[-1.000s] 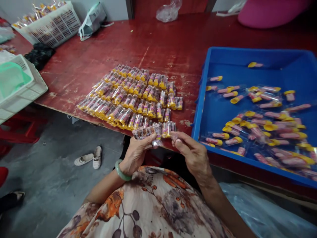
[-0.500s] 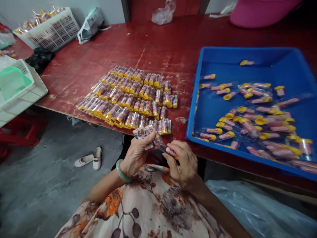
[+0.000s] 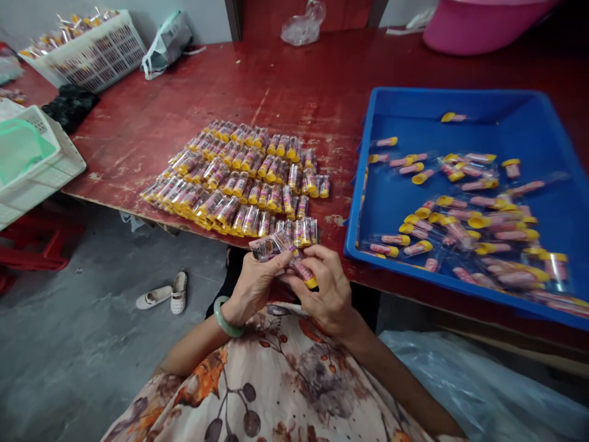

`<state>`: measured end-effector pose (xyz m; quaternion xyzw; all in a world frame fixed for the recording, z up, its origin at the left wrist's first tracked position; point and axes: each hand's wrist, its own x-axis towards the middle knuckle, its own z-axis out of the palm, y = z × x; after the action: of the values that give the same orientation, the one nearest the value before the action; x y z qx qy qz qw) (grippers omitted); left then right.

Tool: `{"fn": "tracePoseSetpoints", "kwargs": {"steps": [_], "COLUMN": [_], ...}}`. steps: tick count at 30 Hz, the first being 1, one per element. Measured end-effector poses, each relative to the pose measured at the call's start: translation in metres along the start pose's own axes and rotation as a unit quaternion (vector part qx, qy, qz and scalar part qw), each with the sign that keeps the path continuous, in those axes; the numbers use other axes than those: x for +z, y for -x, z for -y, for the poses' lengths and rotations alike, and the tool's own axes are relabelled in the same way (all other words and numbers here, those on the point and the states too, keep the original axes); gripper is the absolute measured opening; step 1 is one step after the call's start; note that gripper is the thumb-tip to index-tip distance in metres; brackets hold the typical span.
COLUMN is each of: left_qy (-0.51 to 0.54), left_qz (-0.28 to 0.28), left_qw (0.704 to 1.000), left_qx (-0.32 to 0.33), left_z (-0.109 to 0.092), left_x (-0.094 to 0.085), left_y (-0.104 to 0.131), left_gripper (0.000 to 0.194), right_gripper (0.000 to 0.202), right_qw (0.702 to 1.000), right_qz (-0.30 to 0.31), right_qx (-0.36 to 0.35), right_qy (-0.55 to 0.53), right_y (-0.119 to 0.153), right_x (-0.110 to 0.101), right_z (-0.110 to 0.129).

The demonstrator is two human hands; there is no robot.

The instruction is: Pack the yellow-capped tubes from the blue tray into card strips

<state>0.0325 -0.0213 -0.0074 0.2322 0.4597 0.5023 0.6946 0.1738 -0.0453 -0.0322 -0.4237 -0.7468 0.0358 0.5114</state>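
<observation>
Printed labels [image 3: 263, 247] stick out from my left hand [image 3: 255, 279], whose thumb and fingers are closed on them. Between both hands lies a clear-wrapped pink tube [image 3: 304, 272] with a yellow end, and my right hand [image 3: 326, 287] grips it with thumb and fingers. The tube's upper end touches my left fingertips. Just beyond, rows of wrapped tubes [image 3: 239, 184] with yellow ends lie on the red table [image 3: 184, 86]. Loose pink tubes [image 3: 460, 233] with yellow ends lie in the blue tray [image 3: 432, 95] at the right.
A white basket [image 3: 101, 58] of wrapped items stands back left, a second white crate [image 3: 50, 166] at the left edge. Toward the back are a clear plastic bag [image 3: 304, 24] and a pink basin [image 3: 483, 24]. Clear plastic sheeting [image 3: 460, 374] lies below the tray.
My right hand has moved left toward my left hand. The pink tube has slid in beside the labels, its yellow end now showing.
</observation>
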Motion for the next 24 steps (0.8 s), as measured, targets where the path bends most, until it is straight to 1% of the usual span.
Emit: {"fn": "tracePoseSetpoints", "kwargs": {"steps": [1, 3, 4, 5, 7, 10, 14, 18, 24], "left_qy": [0.005, 0.019, 0.026, 0.031, 0.037, 0.042, 0.037, 0.021, 0.011], "left_qz": [0.0, 0.0, 0.002, 0.008, 0.028, 0.06, 0.064, 0.063, 0.054], "left_qw": [1.0, 1.0, 0.999, 0.999, 0.998, 0.996, 0.996, 0.997, 0.997], "left_qx": [-0.004, -0.016, -0.021, -0.027, -0.035, -0.041, -0.04, -0.047, -0.053], "left_z": [-0.001, -0.004, -0.004, -0.004, -0.002, 0.003, 0.007, 0.009, 0.01], "left_x": [-0.001, -0.002, -0.003, -0.003, -0.003, -0.001, 0.001, 0.003, 0.006], "left_y": [-0.001, -0.001, -0.002, -0.002, -0.001, 0.001, 0.004, 0.006, 0.008], "left_gripper": [0.031, 0.031, 0.032, 0.032, 0.033, 0.035, 0.035, 0.043, 0.044], "right_gripper": [0.04, 0.047, 0.045, 0.04, 0.035, 0.034, 0.032, 0.026, 0.029], "right_qw": [0.998, 0.982, 0.977, 0.975, 0.981, 0.989, 0.993, 0.993, 0.989], "right_qz": [0.035, 0.11, 0.128, 0.126, 0.082, 0.013, -0.05, -0.087, -0.109], "right_qx": [0.022, 0.057, 0.07, 0.08, 0.09, 0.085, 0.07, 0.067, 0.082], "right_qy": [-0.054, -0.139, -0.158, -0.163, -0.149, -0.12, -0.078, -0.042, -0.059], "right_y": [-0.002, -0.003, -0.003, -0.002, 0.0, 0.003, 0.004, 0.004, 0.007], "right_x": [-0.004, -0.014, -0.019, -0.022, -0.025, -0.019, -0.01, -0.008, -0.006], "right_z": [-0.003, -0.007, -0.009, -0.009, -0.009, -0.004, 0.003, 0.007, 0.01]}}
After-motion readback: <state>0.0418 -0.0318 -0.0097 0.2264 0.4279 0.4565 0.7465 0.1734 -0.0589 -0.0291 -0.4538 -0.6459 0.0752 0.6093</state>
